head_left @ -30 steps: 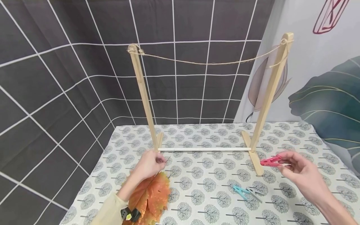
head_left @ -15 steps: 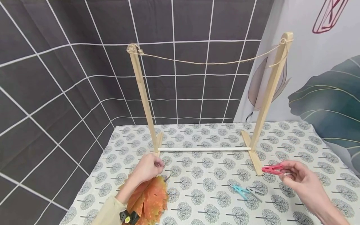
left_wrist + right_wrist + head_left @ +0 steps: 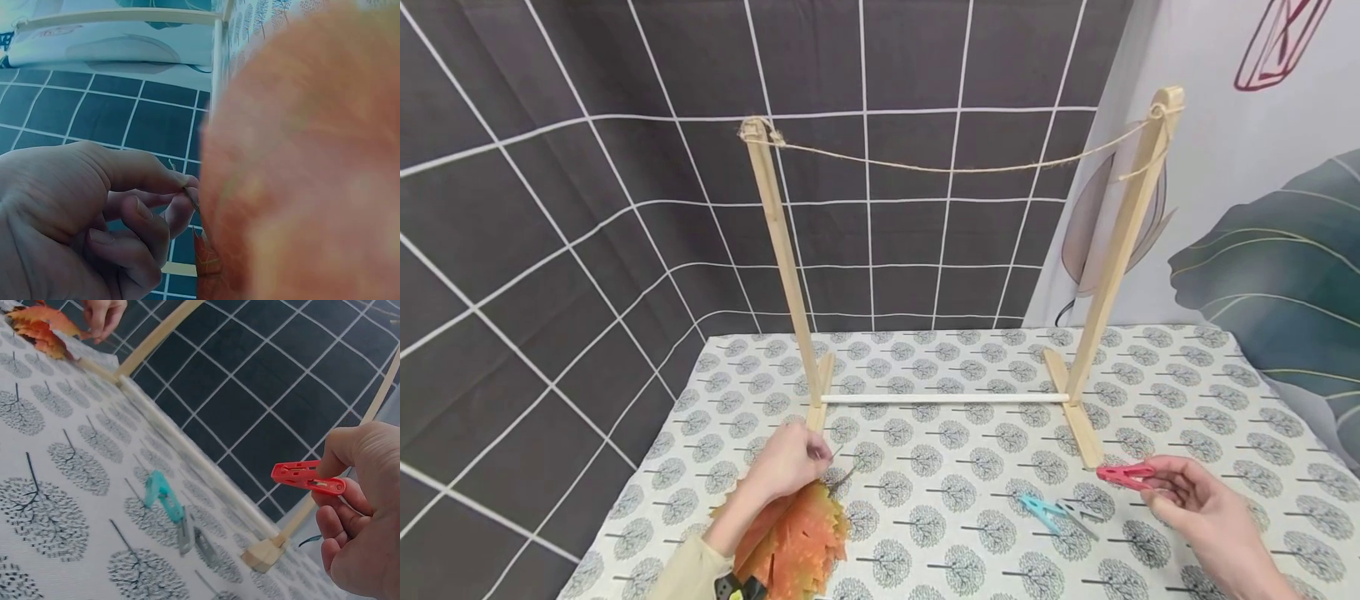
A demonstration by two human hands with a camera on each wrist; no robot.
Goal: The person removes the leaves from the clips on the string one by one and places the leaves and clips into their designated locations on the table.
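Observation:
At the lower left, the thumb and forefinger of my left hand [image 3: 790, 460] pinch a thin leaf stem [image 3: 192, 199]. An orange autumn leaf [image 3: 801, 537] spreads out below that hand, lying over other leaves; its blurred face [image 3: 300, 156] fills much of the left wrist view. My right hand [image 3: 1198, 512] holds a red clothespin [image 3: 1126, 476] between thumb and fingers, its tip pointing left, near the foot of the wooden stand [image 3: 1084, 437]. On the cloth between the hands lie a light blue clothespin [image 3: 1040, 510] and a grey clothespin [image 3: 1078, 518], close together.
Two wooden posts rise from the stand, joined low down by a white rod [image 3: 943, 398]. A sagging twine [image 3: 951, 170] runs between their tops. The table has a tree-print cloth [image 3: 940, 533], with a dark grid-patterned curtain [image 3: 910, 225] behind it.
My left hand has come down and back toward me, with the leaves shifting slightly. My right hand has lowered a little with the red clothespin. The other clothespins have stayed put.

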